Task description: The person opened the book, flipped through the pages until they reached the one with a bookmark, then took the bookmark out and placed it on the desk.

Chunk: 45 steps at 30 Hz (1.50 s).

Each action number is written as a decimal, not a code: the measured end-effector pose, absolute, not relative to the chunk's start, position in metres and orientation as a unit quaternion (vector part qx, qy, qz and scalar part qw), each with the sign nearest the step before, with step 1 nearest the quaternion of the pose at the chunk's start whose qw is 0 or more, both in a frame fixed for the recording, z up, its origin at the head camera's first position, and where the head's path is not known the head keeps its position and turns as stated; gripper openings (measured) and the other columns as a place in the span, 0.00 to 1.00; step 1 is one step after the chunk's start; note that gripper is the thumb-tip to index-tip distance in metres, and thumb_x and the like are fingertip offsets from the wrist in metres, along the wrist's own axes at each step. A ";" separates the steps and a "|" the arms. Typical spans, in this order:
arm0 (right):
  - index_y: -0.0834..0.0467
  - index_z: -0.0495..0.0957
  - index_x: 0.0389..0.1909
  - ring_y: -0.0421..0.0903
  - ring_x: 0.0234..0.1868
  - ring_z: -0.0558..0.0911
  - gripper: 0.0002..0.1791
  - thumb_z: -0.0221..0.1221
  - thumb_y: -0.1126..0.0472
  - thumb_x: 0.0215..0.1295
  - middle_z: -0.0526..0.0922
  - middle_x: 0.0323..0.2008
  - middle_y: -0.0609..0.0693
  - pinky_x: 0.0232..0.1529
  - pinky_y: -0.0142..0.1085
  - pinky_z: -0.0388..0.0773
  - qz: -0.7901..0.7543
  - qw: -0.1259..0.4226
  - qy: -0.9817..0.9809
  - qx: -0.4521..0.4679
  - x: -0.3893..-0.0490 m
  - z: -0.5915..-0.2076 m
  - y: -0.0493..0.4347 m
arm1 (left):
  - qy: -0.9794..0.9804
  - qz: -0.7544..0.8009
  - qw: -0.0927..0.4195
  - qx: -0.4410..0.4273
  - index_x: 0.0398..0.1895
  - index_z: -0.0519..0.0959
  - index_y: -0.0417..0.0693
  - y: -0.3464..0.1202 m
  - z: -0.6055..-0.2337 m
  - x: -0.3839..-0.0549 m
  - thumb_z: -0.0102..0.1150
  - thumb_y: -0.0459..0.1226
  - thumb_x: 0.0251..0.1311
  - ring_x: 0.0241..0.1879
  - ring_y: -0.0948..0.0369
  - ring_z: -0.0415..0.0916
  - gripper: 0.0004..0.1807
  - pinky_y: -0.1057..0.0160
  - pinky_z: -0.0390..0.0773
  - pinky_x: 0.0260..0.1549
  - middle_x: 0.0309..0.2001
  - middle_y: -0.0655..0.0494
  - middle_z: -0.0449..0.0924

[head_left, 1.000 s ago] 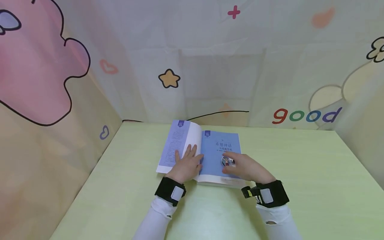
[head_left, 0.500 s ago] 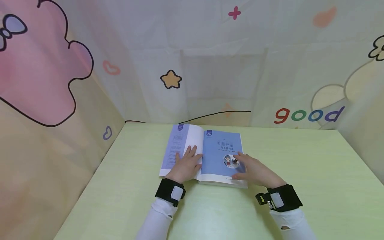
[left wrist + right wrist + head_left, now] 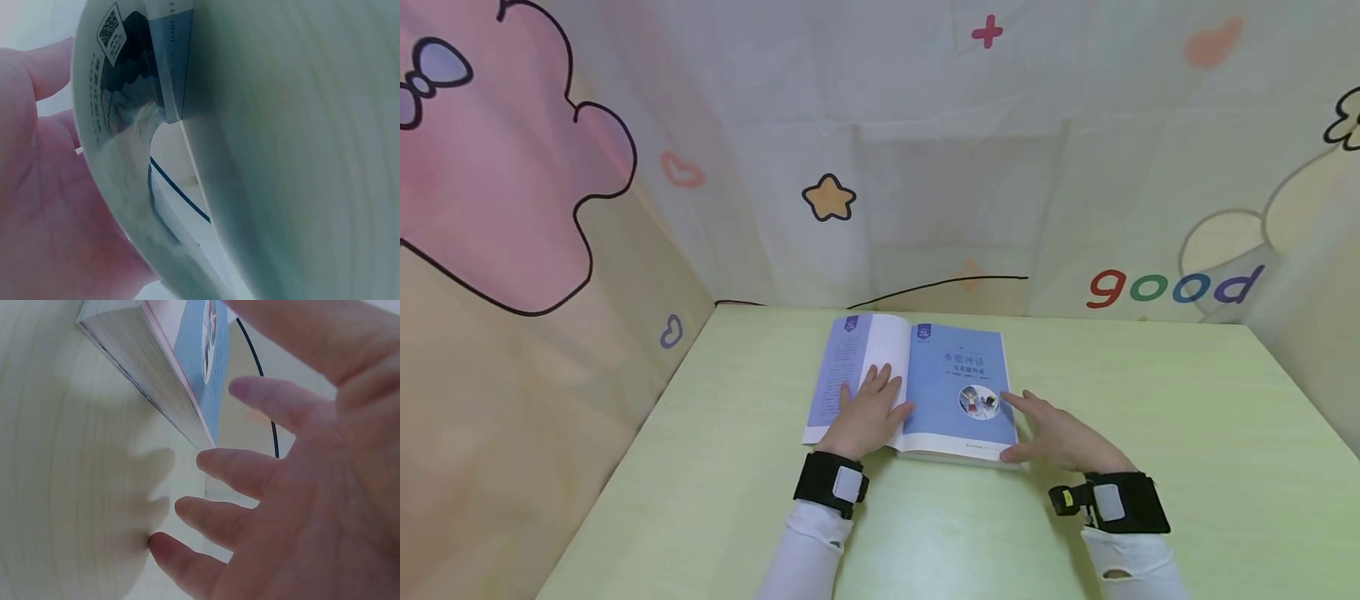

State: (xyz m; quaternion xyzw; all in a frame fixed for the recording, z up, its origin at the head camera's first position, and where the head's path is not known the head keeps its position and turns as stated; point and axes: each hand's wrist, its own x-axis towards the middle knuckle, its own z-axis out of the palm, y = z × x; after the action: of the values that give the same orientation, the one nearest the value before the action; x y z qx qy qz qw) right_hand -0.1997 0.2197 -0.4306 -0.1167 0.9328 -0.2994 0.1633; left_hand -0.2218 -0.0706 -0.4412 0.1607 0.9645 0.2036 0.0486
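Note:
A thick paperback book lies open on the table, its blue title page with a round picture facing up on the right. On the left, the turned cover with its lilac flap bows up off the table, as the left wrist view shows. My left hand rests on this cover near the spine, fingers spread and straight. Beside the book's right edge is my right hand, fingers apart and loosely bent, holding nothing. In the right wrist view, the page block stands close to those fingertips.
The pale green wooden table carries the book near its back half. Behind it and at the sides hangs a printed cloth with cartoon shapes and the word "good". Black straps circle both wrists.
My right hand has moved right, from over the title page to beside the book's right edge. The left cover has settled slightly lower; my left hand stays on it.

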 end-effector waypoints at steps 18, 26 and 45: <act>0.58 0.60 0.73 0.74 0.69 0.51 0.49 0.72 0.50 0.53 0.49 0.72 0.72 0.59 0.71 0.55 -0.290 0.173 0.934 -0.119 -0.200 -0.435 0.227 | 0.963 0.220 0.051 0.150 0.71 0.65 0.44 -0.069 -0.435 -0.222 0.43 0.52 0.74 0.75 0.49 0.41 0.31 0.31 0.41 0.65 0.76 0.46 0.50; 0.58 0.66 0.71 0.74 0.69 0.52 0.44 0.71 0.50 0.54 0.51 0.72 0.70 0.59 0.70 0.56 -0.286 0.163 0.938 -0.113 -0.202 -0.438 0.224 | 0.963 0.221 0.053 0.142 0.72 0.65 0.44 -0.069 -0.435 -0.221 0.43 0.53 0.73 0.76 0.49 0.40 0.31 0.31 0.39 0.65 0.76 0.46 0.50; 0.63 0.65 0.70 0.73 0.69 0.56 0.43 0.70 0.50 0.56 0.56 0.70 0.71 0.63 0.66 0.54 -0.313 0.082 0.942 -0.092 -0.210 -0.448 0.219 | 0.964 0.221 0.055 0.138 0.71 0.66 0.45 -0.065 -0.437 -0.222 0.41 0.55 0.74 0.75 0.49 0.41 0.32 0.31 0.40 0.65 0.76 0.47 0.51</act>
State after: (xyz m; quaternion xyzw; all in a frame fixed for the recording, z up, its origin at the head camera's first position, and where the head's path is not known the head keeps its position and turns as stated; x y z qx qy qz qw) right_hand -0.2097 0.2188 -0.4484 -0.0923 0.9416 -0.3130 0.0824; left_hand -0.2215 -0.0651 -0.4368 0.1375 0.9640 0.2211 0.0549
